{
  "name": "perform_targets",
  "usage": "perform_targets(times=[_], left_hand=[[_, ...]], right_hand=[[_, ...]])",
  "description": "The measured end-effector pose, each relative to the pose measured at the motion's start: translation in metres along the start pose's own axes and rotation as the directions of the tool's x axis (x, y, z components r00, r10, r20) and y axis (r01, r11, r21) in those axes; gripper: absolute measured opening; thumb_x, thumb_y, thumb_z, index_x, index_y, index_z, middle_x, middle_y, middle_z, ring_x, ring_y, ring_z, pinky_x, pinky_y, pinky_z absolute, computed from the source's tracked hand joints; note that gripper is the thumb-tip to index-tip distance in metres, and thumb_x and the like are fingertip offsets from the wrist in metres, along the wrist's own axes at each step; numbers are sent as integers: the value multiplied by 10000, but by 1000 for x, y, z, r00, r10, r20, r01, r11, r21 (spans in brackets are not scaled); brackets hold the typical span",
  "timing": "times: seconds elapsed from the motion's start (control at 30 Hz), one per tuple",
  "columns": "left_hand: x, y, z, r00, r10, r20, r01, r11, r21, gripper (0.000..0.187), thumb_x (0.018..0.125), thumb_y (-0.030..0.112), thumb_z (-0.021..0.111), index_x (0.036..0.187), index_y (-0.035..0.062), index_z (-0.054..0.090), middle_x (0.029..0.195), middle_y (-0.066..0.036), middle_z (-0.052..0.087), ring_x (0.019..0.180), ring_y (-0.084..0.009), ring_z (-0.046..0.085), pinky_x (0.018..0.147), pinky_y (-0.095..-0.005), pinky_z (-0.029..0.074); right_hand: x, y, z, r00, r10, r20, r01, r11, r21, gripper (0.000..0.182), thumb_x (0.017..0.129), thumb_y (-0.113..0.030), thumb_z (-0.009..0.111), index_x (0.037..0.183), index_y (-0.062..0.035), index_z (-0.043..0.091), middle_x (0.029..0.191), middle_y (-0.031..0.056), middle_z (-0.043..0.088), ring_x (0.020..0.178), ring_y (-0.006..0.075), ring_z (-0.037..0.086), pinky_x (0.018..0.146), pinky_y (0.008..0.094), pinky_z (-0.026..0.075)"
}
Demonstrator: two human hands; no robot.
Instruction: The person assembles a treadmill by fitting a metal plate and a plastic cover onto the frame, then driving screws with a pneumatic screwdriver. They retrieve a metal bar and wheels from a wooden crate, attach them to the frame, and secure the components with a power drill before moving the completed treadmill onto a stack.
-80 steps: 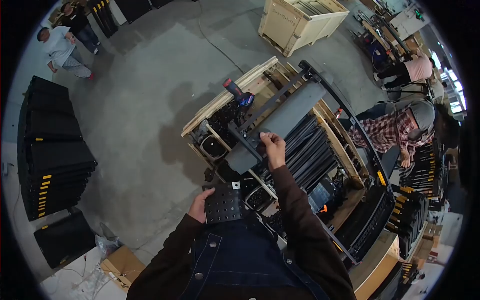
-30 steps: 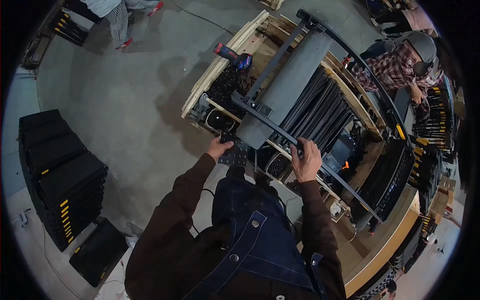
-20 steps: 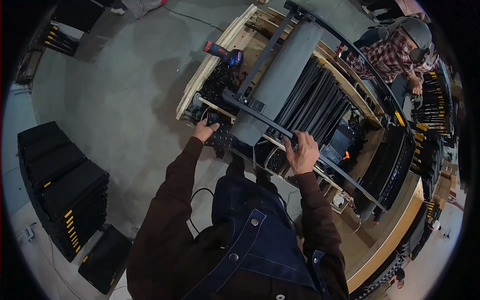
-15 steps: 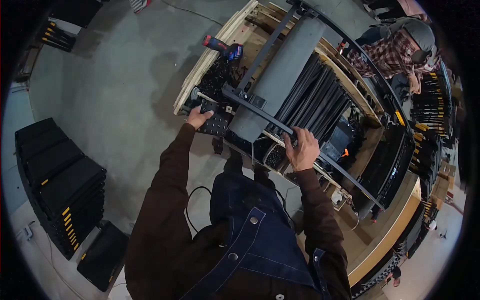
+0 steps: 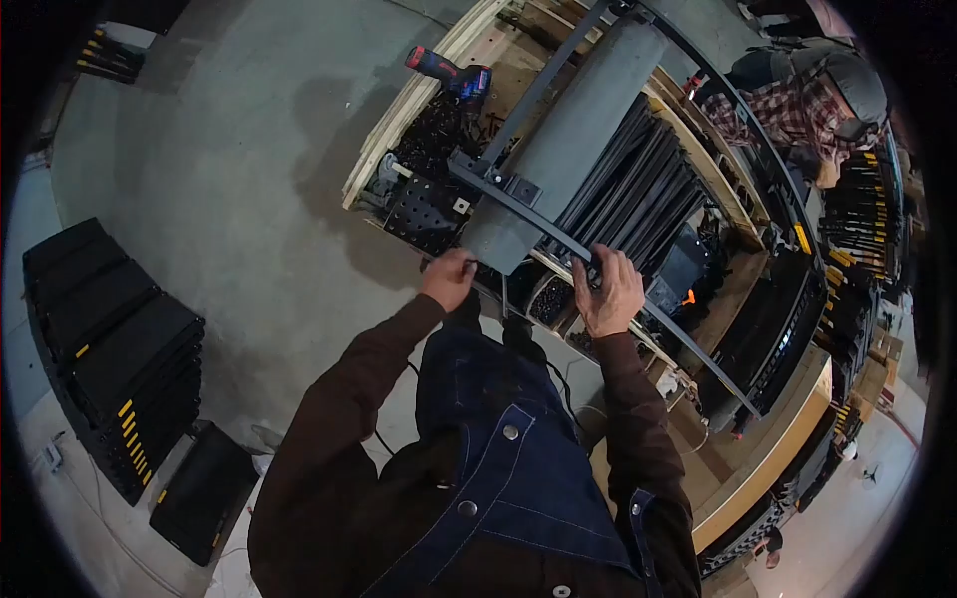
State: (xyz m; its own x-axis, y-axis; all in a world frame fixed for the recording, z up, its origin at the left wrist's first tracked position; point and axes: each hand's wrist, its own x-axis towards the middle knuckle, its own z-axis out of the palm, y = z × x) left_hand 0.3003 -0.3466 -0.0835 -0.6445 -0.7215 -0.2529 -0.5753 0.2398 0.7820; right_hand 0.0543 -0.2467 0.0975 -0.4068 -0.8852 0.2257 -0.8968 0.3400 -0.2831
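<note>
My right hand (image 5: 610,291) is wrapped over a dark metal frame bar (image 5: 551,231), thumb on one side and fingers on the other. The bar crosses above a thick grey cylinder (image 5: 578,125). My left hand (image 5: 451,279) is closed beside the cylinder's near end, at the front edge of the wooden bench; whatever its fingers hold is too small or hidden to name. Just beyond it lies a black perforated metal plate (image 5: 424,214), with a small square metal piece (image 5: 461,205) near its right edge. Several long black bars (image 5: 633,179) lie bundled right of the cylinder.
A red and blue cordless drill (image 5: 451,72) lies on the bench among loose black hardware. A person (image 5: 802,105) in a plaid shirt works across at the right. Black panels (image 5: 110,329) are stacked on the floor at left. A black curved frame (image 5: 758,125) arches at the right.
My left hand has left the perforated plate and moved right and toward me, to the cylinder's near end. My right hand stays at the metal bar.
</note>
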Motion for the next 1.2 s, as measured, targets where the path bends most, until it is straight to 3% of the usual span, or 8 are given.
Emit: perform_targets(times=[0.27,0.4,0.47,0.7,0.77,0.87,1.0,1.2], left_hand=[[21,11,56,965,-218,145,106,832,545,287,838,188,669,1098,66,661,1172,-165,602,1021,-352,618,815,-453,535],[39,-35,87,994,83,-70,-63,966,251,271,833,237,616,1048,90,694,1099,-136,682,1010,-335,634,880,-455,505],[39,-17,78,998,33,51,-56,834,549,348,837,286,606,1123,105,686,1173,-148,664,1104,-353,600,954,-458,464],[48,15,99,898,-434,78,361,825,435,648,828,328,660,1395,52,507,1417,-212,511,1309,-427,457,1063,-528,384],[43,20,111,966,-258,-32,239,832,501,561,854,357,644,1339,86,568,1403,-168,539,1264,-381,521,1001,-534,427],[37,53,102,884,-426,193,355,880,316,652,847,352,674,1385,44,471,1388,-228,499,1292,-430,466,1052,-538,392],[6,29,117,948,-243,208,187,948,258,644,830,251,686,1386,42,438,1438,-254,366,1325,-459,376,1094,-508,353],[11,13,90,955,-169,243,108,963,246,619,830,219,695,1393,105,461,1363,-222,472,1189,-405,535,973,-501,463]], right_hand=[[-2,0,2,999,-5,-44,6,1000,15,244,814,-247,762,978,-106,650,839,32,609,763,227,591,667,349,426],[-2,0,2,1000,14,-11,-14,1000,19,246,802,-242,762,966,-100,647,856,39,611,779,233,592,683,356,424],[-4,-3,-1,1000,20,-12,-20,999,34,241,812,-245,759,965,-94,650,852,49,616,774,245,593,681,360,424],[-2,1,-2,999,5,-55,-2,998,55,260,789,-228,774,972,-94,646,865,42,619,765,248,592,668,365,417],[-4,2,-1,998,3,-63,1,998,65,271,782,-225,776,976,-90,643,864,44,614,775,250,591,664,369,413],[-5,5,-8,999,2,-47,2,997,83,294,786,-236,770,998,-81,636,875,56,603,799,250,592,678,374,417],[-9,10,-6,998,-11,-66,20,990,136,306,815,-229,743,1054,-72,634,873,50,590,825,243,588,710,359,432],[-24,16,-33,996,-22,-84,50,933,355,388,847,-210,728,1176,-49,600,1132,122,597,1022,309,600,873,405,476]])
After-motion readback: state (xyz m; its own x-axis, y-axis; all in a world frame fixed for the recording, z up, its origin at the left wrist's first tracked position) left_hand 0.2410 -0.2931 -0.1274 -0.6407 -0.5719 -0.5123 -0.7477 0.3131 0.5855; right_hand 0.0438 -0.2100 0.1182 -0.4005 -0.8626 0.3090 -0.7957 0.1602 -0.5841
